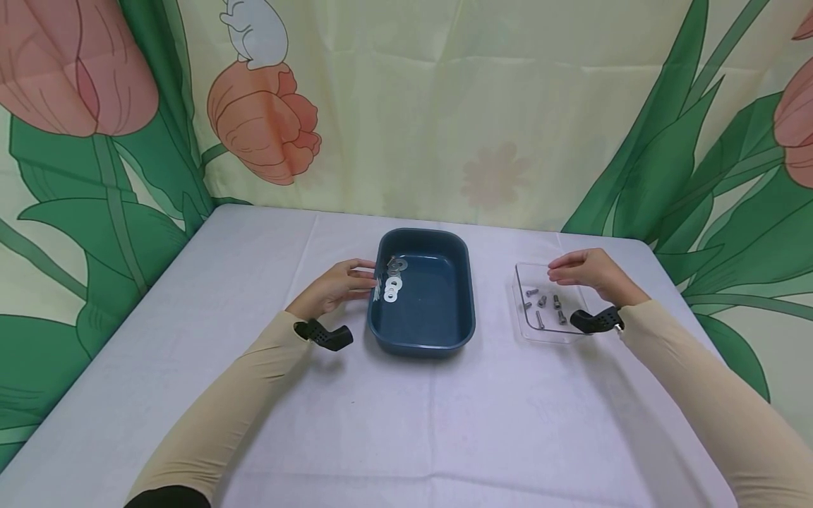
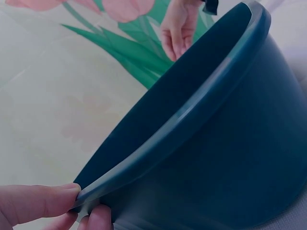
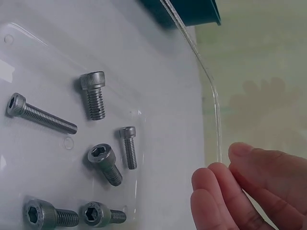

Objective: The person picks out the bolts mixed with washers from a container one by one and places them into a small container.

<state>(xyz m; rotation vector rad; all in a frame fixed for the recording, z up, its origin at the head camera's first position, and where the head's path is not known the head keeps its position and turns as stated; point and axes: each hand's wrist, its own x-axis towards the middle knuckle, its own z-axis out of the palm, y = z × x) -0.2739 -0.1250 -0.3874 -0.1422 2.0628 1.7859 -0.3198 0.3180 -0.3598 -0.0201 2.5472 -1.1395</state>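
My left hand (image 1: 334,289) pinches the left rim of a deep blue rectangular plastic tub (image 1: 422,349), thumb and fingertips at its edge in the left wrist view. Several flat metal washers (image 1: 393,286) lie inside along the tub's left side. To the right stands a shallow clear plastic box (image 1: 526,331) holding several socket head screws (image 3: 103,163) of different lengths and thicknesses, scattered on its floor. At the box's far right corner, my right hand (image 1: 591,274) pinches the clear rim between thumb and fingers.
A white cloth (image 1: 356,437) covers the table, with a gap of it between tub and box. Behind hangs a curtain (image 1: 413,106) printed with tulips and leaves. Each wrist wears a black camera mount (image 1: 324,334).
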